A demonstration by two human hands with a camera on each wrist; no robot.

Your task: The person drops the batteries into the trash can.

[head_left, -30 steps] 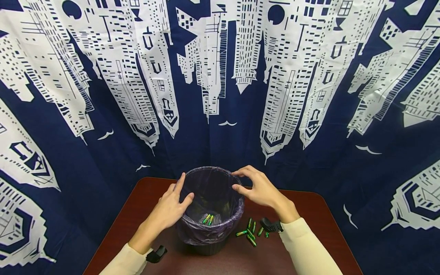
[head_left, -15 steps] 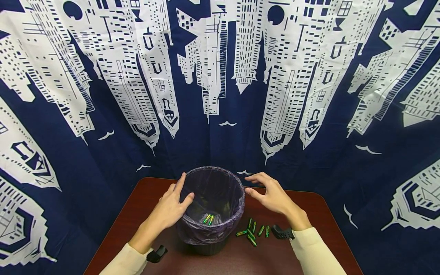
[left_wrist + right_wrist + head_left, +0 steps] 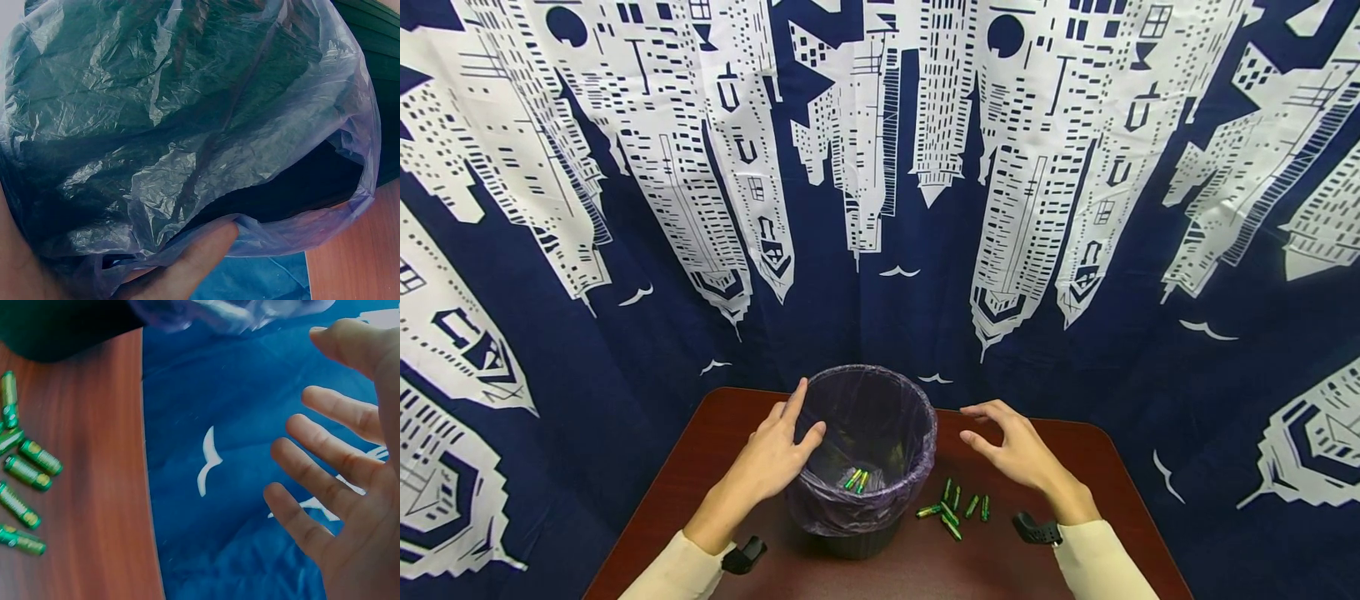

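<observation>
- Head view: from where I stand, a bin (image 3: 859, 546) sits upright on the reddish-brown table (image 3: 1000, 575), lined with a crinkly purple bag (image 3: 850, 517) that folds out over its rim.
- The person's left hand (image 3: 767, 458) is at the rim on that side, index finger stretched out along it, thumb held apart from it over the edge.
- The right hand (image 3: 1018, 446) hovers over the table, off to the other side of the bin, thumb and fingers apart and slightly bent, with nothing between them.
- Down inside the bin lies a pair of green-and-gold batteries (image 3: 857, 480), side by side on the bag.
- Below the right hand, a loose cluster of matching cells (image 3: 951, 528) lies on the table just beside the bin, some crossing, two set a little apart.
- Pale sleeves (image 3: 681, 571), a black band at each wrist; behind, a navy curtain (image 3: 880, 312) printed with white upside-down towers.
- Left wrist view: the bag's shiny folds fill most of it, and one fingertip meets the bag's lower edge; the other fingers I can't make out.
- Right wrist view: the palm shows bare, four fingers fanned, thumb well away, the cells lying across the table from it.
</observation>
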